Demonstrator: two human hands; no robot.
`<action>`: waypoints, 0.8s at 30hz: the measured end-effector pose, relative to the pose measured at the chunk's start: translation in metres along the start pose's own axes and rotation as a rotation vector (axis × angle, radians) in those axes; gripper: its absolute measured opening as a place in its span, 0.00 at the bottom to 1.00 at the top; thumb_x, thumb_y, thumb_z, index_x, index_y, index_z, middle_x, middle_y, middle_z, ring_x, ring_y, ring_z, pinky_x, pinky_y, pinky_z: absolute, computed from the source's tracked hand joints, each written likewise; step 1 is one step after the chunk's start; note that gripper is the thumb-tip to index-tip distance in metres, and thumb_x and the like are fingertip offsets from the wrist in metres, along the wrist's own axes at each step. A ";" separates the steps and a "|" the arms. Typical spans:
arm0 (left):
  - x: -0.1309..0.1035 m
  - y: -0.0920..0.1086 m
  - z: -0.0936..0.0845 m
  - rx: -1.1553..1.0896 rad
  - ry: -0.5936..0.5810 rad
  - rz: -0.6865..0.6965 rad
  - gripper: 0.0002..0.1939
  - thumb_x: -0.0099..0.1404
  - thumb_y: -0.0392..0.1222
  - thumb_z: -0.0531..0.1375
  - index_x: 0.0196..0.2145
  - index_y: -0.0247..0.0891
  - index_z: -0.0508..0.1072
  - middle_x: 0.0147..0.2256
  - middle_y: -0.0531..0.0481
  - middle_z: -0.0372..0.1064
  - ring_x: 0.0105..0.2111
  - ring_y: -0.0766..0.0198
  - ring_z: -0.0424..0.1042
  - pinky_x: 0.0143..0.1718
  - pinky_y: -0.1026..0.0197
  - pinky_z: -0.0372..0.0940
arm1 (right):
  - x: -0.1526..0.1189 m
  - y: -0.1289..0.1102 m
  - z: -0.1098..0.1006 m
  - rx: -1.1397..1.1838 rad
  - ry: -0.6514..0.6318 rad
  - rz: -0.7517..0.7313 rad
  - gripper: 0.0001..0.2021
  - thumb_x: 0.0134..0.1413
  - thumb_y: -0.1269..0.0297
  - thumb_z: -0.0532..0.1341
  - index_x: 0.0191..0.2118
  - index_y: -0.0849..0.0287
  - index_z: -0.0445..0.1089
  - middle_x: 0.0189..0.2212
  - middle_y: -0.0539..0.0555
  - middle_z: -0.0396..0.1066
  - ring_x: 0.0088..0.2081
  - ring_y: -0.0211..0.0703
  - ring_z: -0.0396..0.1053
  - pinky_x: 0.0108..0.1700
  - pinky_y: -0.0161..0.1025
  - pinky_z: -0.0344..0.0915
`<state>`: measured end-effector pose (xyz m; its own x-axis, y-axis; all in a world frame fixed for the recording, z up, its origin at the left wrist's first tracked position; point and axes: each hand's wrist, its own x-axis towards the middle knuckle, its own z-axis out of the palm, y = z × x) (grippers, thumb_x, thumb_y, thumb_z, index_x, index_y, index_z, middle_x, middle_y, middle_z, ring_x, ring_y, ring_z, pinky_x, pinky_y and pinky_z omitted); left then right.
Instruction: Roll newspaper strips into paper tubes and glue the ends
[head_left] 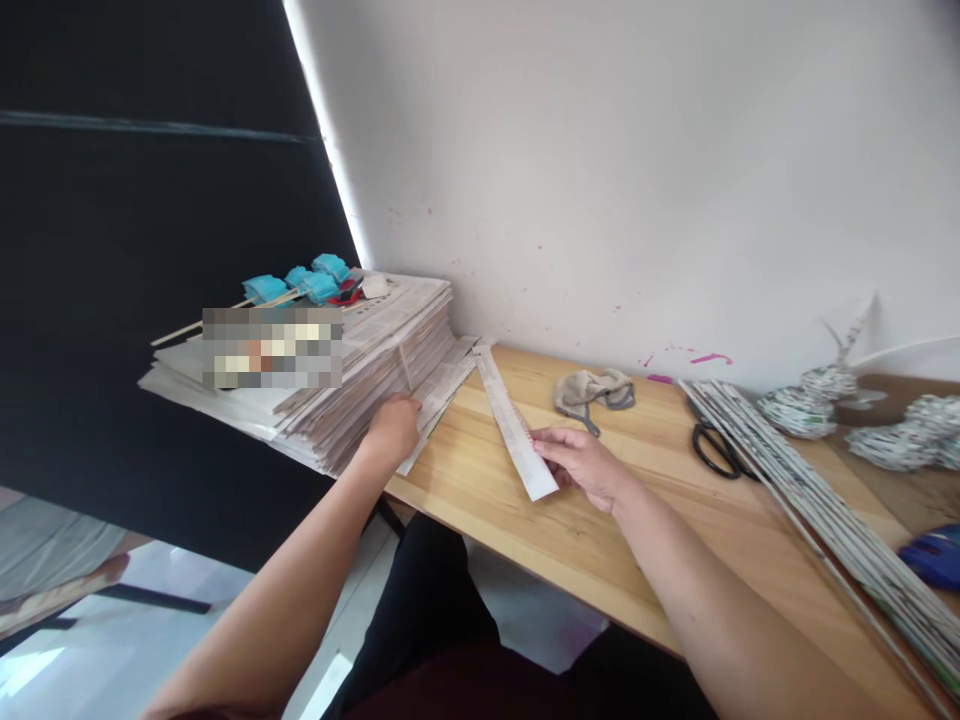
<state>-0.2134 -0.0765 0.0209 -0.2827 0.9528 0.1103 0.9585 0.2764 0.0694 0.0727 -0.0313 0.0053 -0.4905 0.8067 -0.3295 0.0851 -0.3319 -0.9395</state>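
Note:
My right hand (581, 462) pinches the near end of a long, narrow paper strip (514, 430) between thumb and fingers. The strip slants away over the table, its far end by the wall. At the edge of a pile of printed newspaper strips (442, 385), my left hand (395, 432) rests with its fingers curled down. What those fingers hold, if anything, is hidden. Just behind that hand rises a tall stack of newspaper (405, 345).
Blue packets (319, 287) and thin sticks (196, 322) lie on the stack. A crumpled cloth (592, 392) sits near the wall. To the right are black-handled scissors (714, 452), a bundle of rolled paper rods (817, 500), woven paper shapes (799, 410) and a blue object (934, 556).

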 end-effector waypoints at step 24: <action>0.003 0.120 0.019 -1.789 -0.352 -0.111 0.22 0.41 0.39 0.73 0.35 0.31 0.75 0.26 0.48 0.74 0.24 0.66 0.71 0.32 0.62 0.66 | -0.004 -0.009 -0.011 -0.015 -0.111 -0.113 0.16 0.51 0.50 0.63 0.34 0.60 0.70 0.26 0.51 0.72 0.24 0.32 0.68 0.20 0.26 0.60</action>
<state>-0.0987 -0.0377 0.0105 -0.0889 0.9859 -0.1415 -0.3142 0.1070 0.9433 0.0833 -0.0262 0.0139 -0.5908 0.7789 -0.2103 0.0366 -0.2346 -0.9714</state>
